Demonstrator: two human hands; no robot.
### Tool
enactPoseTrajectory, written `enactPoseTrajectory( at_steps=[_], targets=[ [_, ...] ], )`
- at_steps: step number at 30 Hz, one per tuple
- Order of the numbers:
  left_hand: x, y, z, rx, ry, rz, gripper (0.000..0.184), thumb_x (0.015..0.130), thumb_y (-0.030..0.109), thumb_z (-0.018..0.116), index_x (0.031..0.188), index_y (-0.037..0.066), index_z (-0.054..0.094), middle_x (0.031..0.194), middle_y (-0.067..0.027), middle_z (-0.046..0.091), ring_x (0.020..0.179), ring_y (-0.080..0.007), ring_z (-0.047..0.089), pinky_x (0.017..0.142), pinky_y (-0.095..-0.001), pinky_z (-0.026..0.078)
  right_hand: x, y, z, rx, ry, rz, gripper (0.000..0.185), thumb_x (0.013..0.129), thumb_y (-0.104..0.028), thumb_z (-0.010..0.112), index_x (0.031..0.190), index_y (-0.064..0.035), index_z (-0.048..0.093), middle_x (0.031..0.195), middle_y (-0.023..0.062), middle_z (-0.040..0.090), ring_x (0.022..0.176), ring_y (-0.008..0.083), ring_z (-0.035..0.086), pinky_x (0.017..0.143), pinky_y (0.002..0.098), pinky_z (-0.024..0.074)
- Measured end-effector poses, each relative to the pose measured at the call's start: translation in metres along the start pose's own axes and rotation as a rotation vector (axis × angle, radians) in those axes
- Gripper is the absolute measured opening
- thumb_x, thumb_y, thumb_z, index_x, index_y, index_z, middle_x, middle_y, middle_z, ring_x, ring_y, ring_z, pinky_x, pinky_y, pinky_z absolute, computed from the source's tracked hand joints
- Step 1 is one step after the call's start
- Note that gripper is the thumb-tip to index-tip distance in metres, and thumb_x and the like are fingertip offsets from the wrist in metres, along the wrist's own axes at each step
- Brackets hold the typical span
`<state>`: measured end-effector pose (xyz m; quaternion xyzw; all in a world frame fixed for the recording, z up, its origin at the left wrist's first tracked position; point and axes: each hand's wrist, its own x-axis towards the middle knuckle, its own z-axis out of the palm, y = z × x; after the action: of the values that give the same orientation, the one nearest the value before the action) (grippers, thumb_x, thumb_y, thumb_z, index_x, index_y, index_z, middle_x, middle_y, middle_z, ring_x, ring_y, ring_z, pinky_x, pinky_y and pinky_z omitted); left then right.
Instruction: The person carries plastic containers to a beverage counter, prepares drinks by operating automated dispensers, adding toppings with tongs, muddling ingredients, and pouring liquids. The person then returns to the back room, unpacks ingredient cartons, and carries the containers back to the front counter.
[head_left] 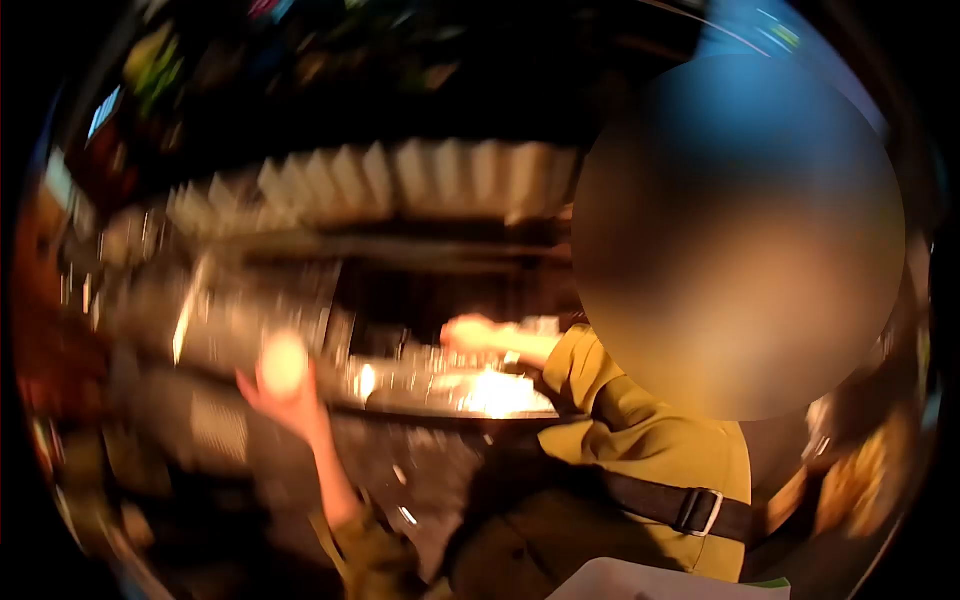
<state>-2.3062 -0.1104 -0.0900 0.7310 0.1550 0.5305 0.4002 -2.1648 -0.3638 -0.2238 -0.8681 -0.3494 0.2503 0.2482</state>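
Note:
Strong motion blur smears the whole view. My left hand (pixel 285 400) is raised at the left centre, at the end of a forearm with an olive sleeve, its fingers around a glowing pale round object (pixel 284 364). What this object is cannot be made out. My right hand does not show. A bright light (pixel 497 392) shines on the dark counter (pixel 430 413), with a smaller glow (pixel 367 380) to its left.
Close on the right stands a person in an olive shirt (pixel 660 450) with a dark belt (pixel 690 508); this person's hand (pixel 472 334) reaches over the counter. A pale pleated row (pixel 440 180) runs behind. A whitish sheet-like item (pixel 650 582) shows at the bottom edge.

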Motion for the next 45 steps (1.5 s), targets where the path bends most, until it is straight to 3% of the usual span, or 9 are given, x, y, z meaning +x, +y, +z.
enactPoseTrajectory(
  at_steps=[1, 5, 16, 22, 27, 29, 34, 41, 45],
  targets=[
    [0.007, -0.012, -0.003, 0.214, 0.029, 0.024, 0.072, 0.056, 0.017, 0.080, 0.117, 0.002, 0.045, 0.134, -0.0159, 0.021, 0.120, -0.0285, 0.029, 0.098, -0.0391, 0.031, 0.033, 0.032, 0.022, -0.163, 0.259, -0.437, 0.018, 0.071, -0.023, 0.055, 0.077, -0.0061, 0.060, 0.072, 0.0129, 0.058, 0.069, 0.0316, 0.055, 0.060, 0.0409, 0.0468],
    [0.031, -0.047, 0.001, -0.090, -0.006, -0.215, 0.110, 0.055, 0.011, 0.080, 0.132, 0.000, 0.003, 0.124, -0.0145, 0.034, 0.111, -0.0236, 0.040, 0.095, -0.0335, 0.032, 0.114, 0.015, 0.039, -0.158, 0.331, -0.272, 0.025, 0.073, -0.022, 0.055, 0.088, -0.0027, 0.055, 0.086, 0.0179, 0.054, 0.078, 0.0340, 0.053, 0.067, 0.0418, 0.0448],
    [0.070, -0.152, 0.031, 0.139, 0.039, -0.179, 0.111, 0.055, 0.006, 0.079, 0.132, 0.001, -0.001, 0.121, -0.0168, 0.035, 0.110, -0.0249, 0.043, 0.092, -0.0347, 0.038, 0.234, -0.015, 0.122, -1.246, -0.011, -0.419, 0.021, 0.070, -0.019, 0.051, 0.075, -0.0052, 0.067, 0.092, 0.0117, 0.055, 0.089, 0.0256, 0.044, 0.070, 0.0354, 0.0357],
    [0.084, -0.186, 0.058, -0.036, 0.026, -0.235, 0.111, 0.057, 0.015, 0.079, 0.131, -0.002, -0.002, 0.119, -0.0194, 0.037, 0.110, -0.0264, 0.043, 0.094, -0.0364, 0.034, 0.247, 0.002, 0.144, -1.007, -0.480, -0.500, 0.030, 0.069, -0.016, 0.052, 0.088, 0.0047, 0.061, 0.094, 0.0191, 0.056, 0.079, 0.0246, 0.054, 0.066, 0.0346, 0.0435],
    [0.094, -0.204, 0.066, -0.001, -0.066, -0.203, 0.113, 0.056, 0.010, 0.080, 0.131, -0.001, -0.005, 0.119, -0.0197, 0.037, 0.109, -0.0262, 0.044, 0.092, -0.0365, 0.038, 0.277, 0.048, 0.208, -0.909, -0.348, -0.195, 0.015, 0.071, -0.017, 0.055, 0.076, -0.0068, 0.065, 0.071, 0.0114, 0.064, 0.066, 0.0208, 0.062, 0.050, 0.0348, 0.0489],
    [0.096, -0.197, 0.071, -0.089, -0.047, -0.230, 0.115, 0.055, 0.009, 0.080, 0.131, 0.000, -0.005, 0.118, -0.0195, 0.037, 0.109, -0.0261, 0.043, 0.091, -0.0366, 0.038, 0.232, -0.012, 0.097, -0.894, -0.160, -0.355, 0.016, 0.072, -0.015, 0.049, 0.073, -0.0028, 0.059, 0.062, 0.0142, 0.061, 0.055, 0.0244, 0.062, 0.045, 0.0362, 0.0485],
    [0.101, -0.214, 0.065, 0.178, -0.111, -0.090, 0.118, 0.052, 0.007, 0.082, 0.131, 0.003, -0.006, 0.118, -0.0194, 0.036, 0.109, -0.0256, 0.042, 0.093, -0.0357, 0.036, 0.186, 0.060, 0.018, -0.340, 0.199, 0.506, 0.034, 0.082, -0.031, 0.045, 0.082, 0.0016, 0.056, 0.075, 0.0233, 0.060, 0.072, 0.0357, 0.061, 0.061, 0.0455, 0.0490],
    [0.099, -0.211, 0.062, 0.166, -0.118, -0.165, 0.118, 0.055, 0.003, 0.079, 0.130, 0.003, -0.013, 0.118, -0.0205, 0.034, 0.109, -0.0248, 0.040, 0.093, -0.0359, 0.035, 0.147, 0.230, 0.212, -0.596, -0.033, 0.551, 0.021, 0.078, -0.022, 0.047, 0.085, -0.0056, 0.058, 0.075, 0.0147, 0.061, 0.066, 0.0311, 0.061, 0.055, 0.0435, 0.0491],
    [0.098, -0.212, 0.062, 0.394, -0.095, -0.089, 0.119, 0.053, 0.008, 0.082, 0.131, 0.001, -0.008, 0.121, -0.0196, 0.031, 0.109, -0.0241, 0.039, 0.095, -0.0369, 0.033, 0.127, 0.189, 0.208, -0.447, -0.218, 0.307, 0.031, 0.082, -0.029, 0.043, 0.094, -0.0025, 0.054, 0.081, 0.0202, 0.059, 0.079, 0.0351, 0.057, 0.067, 0.0448, 0.0458]
  ],
)
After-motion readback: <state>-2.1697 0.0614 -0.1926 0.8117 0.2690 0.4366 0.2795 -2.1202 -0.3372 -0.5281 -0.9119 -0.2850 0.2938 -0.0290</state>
